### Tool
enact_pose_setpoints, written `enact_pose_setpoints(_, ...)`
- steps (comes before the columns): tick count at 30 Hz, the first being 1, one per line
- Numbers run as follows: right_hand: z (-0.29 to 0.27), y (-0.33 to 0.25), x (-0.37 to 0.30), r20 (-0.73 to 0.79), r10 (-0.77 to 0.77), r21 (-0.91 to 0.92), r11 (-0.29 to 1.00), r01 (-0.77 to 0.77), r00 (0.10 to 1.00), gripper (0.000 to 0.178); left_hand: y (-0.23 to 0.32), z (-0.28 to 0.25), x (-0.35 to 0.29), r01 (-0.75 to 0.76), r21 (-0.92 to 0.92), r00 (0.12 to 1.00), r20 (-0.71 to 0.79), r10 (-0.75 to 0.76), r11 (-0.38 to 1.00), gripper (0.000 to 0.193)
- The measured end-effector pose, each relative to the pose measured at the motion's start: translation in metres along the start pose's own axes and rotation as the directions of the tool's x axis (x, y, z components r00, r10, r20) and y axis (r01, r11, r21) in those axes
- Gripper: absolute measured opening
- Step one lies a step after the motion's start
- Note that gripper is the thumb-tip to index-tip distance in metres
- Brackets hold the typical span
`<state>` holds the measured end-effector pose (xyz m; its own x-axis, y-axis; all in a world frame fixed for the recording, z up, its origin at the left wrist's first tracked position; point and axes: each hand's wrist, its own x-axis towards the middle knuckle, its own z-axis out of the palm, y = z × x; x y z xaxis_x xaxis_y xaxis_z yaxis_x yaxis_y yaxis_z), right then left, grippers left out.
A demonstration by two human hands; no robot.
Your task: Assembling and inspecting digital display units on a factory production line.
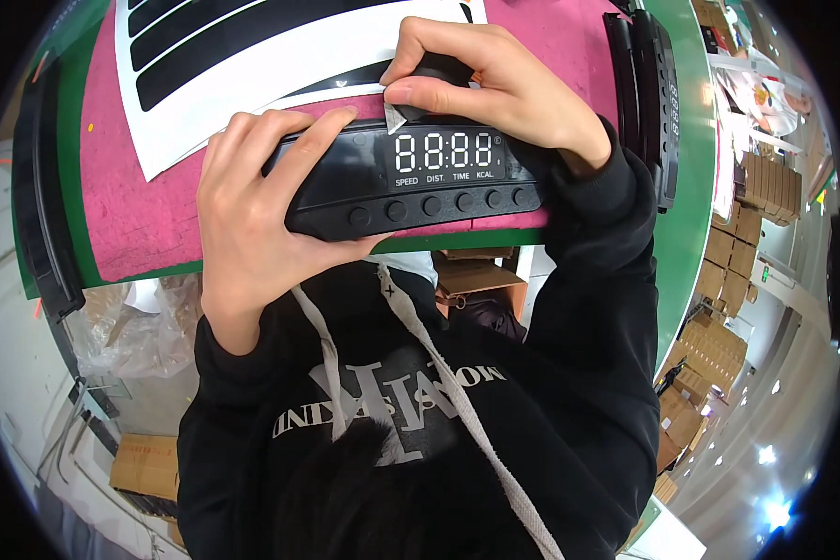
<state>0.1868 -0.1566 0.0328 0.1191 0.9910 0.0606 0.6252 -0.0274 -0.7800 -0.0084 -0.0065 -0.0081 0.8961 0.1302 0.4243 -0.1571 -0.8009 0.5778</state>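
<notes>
A long black display console (345,183) lies across the pink mat, with a lit-looking white digit panel (446,154) and a row of round buttons along its near edge. My left hand (261,201) grips its left end, fingers over the far edge and thumb along the near side. At the console's far edge, my right hand (495,89) pinches a dark, glossy, film-like piece (436,70) between thumb and index finger. A grey pointed corner (394,116) shows under the thumb, touching the display's upper left; whether it belongs to that piece I cannot tell.
White sheets with black strips (252,70) lie on the pink mat (140,229) at the far left. More black consoles (646,103) stand at the green table's right edge (695,187). A long black part (45,205) lies along the left edge. Cardboard boxes (719,345) are stacked beyond.
</notes>
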Motion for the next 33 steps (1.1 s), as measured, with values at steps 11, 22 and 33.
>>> enact_pose_setpoints(11, 0.002, 0.003, 0.002, -0.042, -0.024, 0.036, 0.999, 0.025, 0.999, 0.021, 0.001, -0.001, 0.000, -0.001, 0.009, 1.000, -0.006, 0.001, 1.000, 0.078)
enact_pose_setpoints(22, 0.004, -0.005, -0.004, -0.093, -0.118, -0.134, 0.985, 0.105, 0.989, 0.017, 0.000, -0.001, 0.000, -0.007, 0.007, 1.000, -0.012, 0.007, 1.000, 0.080)
enact_pose_setpoints(33, 0.008, -0.015, -0.008, -0.164, -0.216, -0.290, 0.943, 0.162, 0.962, 0.020, 0.000, -0.001, 0.000, -0.014, 0.007, 1.000, -0.008, 0.014, 1.000, 0.081)
